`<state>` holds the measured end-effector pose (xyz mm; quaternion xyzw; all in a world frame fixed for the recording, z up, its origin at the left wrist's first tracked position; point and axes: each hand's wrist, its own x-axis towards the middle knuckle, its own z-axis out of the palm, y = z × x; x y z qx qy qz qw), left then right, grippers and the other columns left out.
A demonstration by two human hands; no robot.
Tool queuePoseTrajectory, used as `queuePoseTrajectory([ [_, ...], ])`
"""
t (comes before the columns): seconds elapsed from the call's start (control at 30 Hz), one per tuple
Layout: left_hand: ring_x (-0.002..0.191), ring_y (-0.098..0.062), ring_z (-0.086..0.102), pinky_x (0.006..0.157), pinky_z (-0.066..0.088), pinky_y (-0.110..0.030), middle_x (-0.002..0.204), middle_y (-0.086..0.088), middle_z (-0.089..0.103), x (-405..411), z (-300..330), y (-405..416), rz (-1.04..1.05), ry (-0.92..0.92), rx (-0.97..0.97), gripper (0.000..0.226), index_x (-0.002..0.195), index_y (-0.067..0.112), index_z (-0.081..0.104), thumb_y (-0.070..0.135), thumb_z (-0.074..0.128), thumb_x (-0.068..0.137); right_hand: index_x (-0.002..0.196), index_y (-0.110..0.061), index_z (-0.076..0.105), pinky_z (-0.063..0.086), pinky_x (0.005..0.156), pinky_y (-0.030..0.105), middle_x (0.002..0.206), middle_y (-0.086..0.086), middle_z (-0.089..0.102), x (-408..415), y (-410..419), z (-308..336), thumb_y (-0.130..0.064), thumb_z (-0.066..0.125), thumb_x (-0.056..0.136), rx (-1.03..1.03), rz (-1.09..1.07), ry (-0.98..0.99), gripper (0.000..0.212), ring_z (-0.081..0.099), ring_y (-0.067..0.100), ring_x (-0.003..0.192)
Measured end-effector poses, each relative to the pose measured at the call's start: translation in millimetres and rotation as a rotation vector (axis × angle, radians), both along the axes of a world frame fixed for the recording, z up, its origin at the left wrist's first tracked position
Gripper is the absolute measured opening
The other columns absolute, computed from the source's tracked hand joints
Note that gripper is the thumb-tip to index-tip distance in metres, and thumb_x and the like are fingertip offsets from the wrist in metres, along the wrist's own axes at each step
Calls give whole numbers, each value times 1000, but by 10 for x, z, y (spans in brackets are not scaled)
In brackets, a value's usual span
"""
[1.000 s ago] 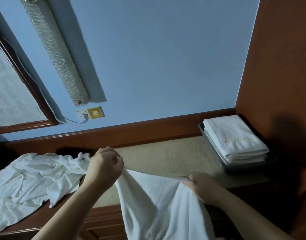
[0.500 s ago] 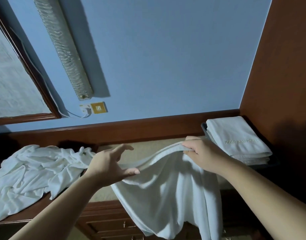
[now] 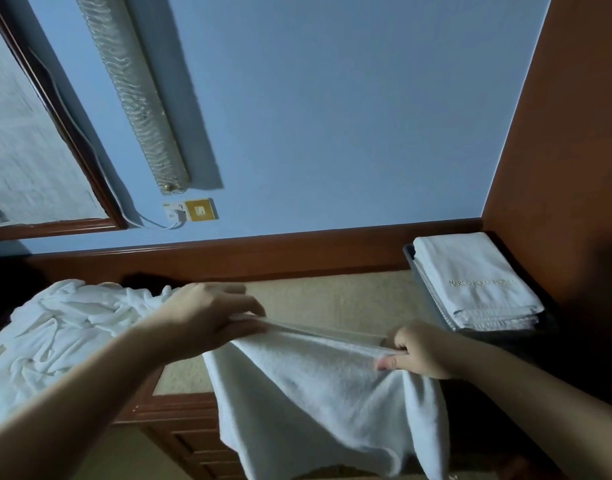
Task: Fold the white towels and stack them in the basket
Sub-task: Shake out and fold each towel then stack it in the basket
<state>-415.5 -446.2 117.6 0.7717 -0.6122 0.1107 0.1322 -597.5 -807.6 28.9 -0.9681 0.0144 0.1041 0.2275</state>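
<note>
A white towel hangs in front of me over the front edge of the counter, its top edge stretched between both hands. My left hand pinches the left end of that edge. My right hand grips the right end, fingers curled round the cloth. A heap of unfolded white towels lies on the counter at the left. At the right a dark basket holds a stack of folded white towels with gold lettering on top.
The beige counter top runs between the heap and the basket, with a wooden backboard behind it. A wooden side panel closes off the right. Drawers sit below the counter. A mirror, a wall lamp and a socket are on the blue wall.
My right hand has come down and toward me with the towel edge. My left hand, open half a second ago, now pinches the edge, pulling it taut.
</note>
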Motion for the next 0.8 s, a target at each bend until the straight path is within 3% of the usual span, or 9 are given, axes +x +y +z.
queuePoseTrajectory([
  [0.1, 72, -6, 56, 58, 48, -29, 85, 17, 57, -122, -120, -58, 49, -88, 73, 29, 106, 36, 72, 54, 49, 107, 59, -21, 43, 31, 51, 19, 58, -11, 36, -12, -14, -245, -58, 67, 93, -4, -18, -257, 56, 43, 5, 50],
  [0.2, 75, -8, 50, 60, 45, -28, 87, 13, 57, -47, -236, -30, 153, -148, 46, 31, 94, 29, 69, 49, 48, 105, 78, -28, 74, 46, 60, 27, 71, -14, 57, 44, -8, -362, -41, 72, 95, 101, -40, -485, 22, 57, 3, 65],
  [0.27, 80, -6, 40, 65, 46, -28, 93, 9, 55, 13, -328, 35, 189, -174, 65, 21, 91, 25, 65, 40, 56, 102, 85, -29, 78, 50, 66, 31, 78, -11, 61, 56, 57, -250, -45, 69, 94, 190, -11, -482, 20, 61, 7, 73],
  [0.37, 78, -8, 44, 66, 46, -23, 93, 10, 50, 13, -465, 139, 241, -122, 118, 13, 91, 22, 59, 24, 71, 94, 81, -23, 74, 42, 66, 22, 79, -6, 55, 73, 144, 2, -81, 47, 88, 91, 96, -453, 64, 58, 5, 74],
  [0.43, 71, -7, 51, 59, 38, -12, 85, 12, 50, -78, -521, 158, 308, -96, 135, 21, 90, 23, 54, 13, 72, 92, 71, -20, 68, 32, 57, 17, 72, -7, 45, 119, 154, 79, -69, 57, 93, 23, 160, -461, 55, 50, 2, 65],
  [0.5, 61, -1, 44, 53, 38, -11, 85, 13, 48, -230, -506, 93, 440, -67, 132, 26, 92, 26, 51, 2, 63, 92, 70, -18, 67, 25, 54, 16, 71, -8, 40, 151, 166, 138, -43, 68, 96, -56, 162, -468, 36, 42, 0, 61],
  [0.6, 51, -5, 40, 43, 19, -15, 97, 6, 55, -425, -447, -103, 559, -52, 24, 31, 102, 24, 57, -2, 57, 85, 93, -25, 77, 37, 59, 29, 76, -6, 43, 139, 244, 185, -43, 68, 98, -128, 88, -503, 20, 52, 13, 69],
  [0.7, 54, -32, 52, 41, 37, -31, 89, 2, 53, -518, -283, -208, 495, -166, 12, 18, 95, 22, 58, 19, 40, 92, 106, -40, 76, 43, 64, 27, 77, -11, 48, 89, 246, 107, -46, 69, 97, -84, 87, -498, 13, 60, 14, 76],
  [0.8, 51, -26, 47, 40, 46, -37, 81, 4, 47, -582, -70, -219, 369, -242, 93, 5, 88, 20, 53, 17, 51, 89, 107, -39, 73, 41, 59, 26, 80, -13, 50, -44, 155, -295, -48, 69, 96, -64, 122, -468, 14, 55, 13, 70],
])
